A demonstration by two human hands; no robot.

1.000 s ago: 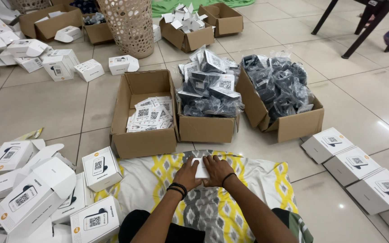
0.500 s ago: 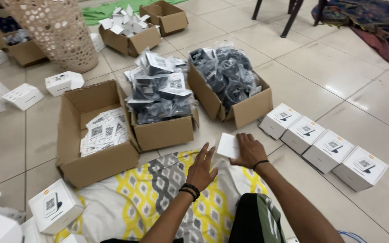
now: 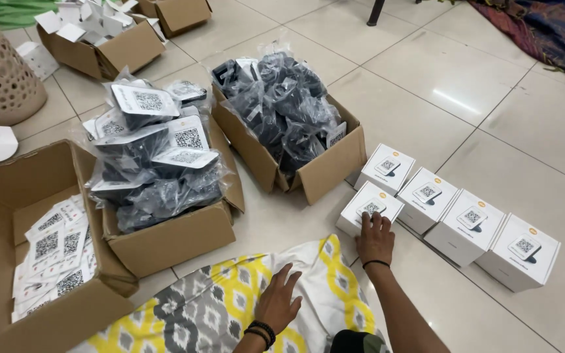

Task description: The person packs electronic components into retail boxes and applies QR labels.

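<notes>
left hand (image 3: 278, 302) flat, fingers spread, holding nothing, now resting on the yellow-grey patterned cloth (image 3: 230, 307) | right hand (image 3: 375, 236) has carried the small white box (image 3: 369, 208) from the cloth to the floor tiles, fingertips open on its near edge, beside the row of four white boxes (image 3: 456, 219) | beyond, carton of bagged dark parts (image 3: 289, 124) unmoved

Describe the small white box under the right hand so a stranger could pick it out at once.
Start at the open cardboard carton of black bagged parts. Right of it stand five small white boxes. The one meant sits alone in front of the row, nearest the patterned cloth, with the right hand on it.
</notes>
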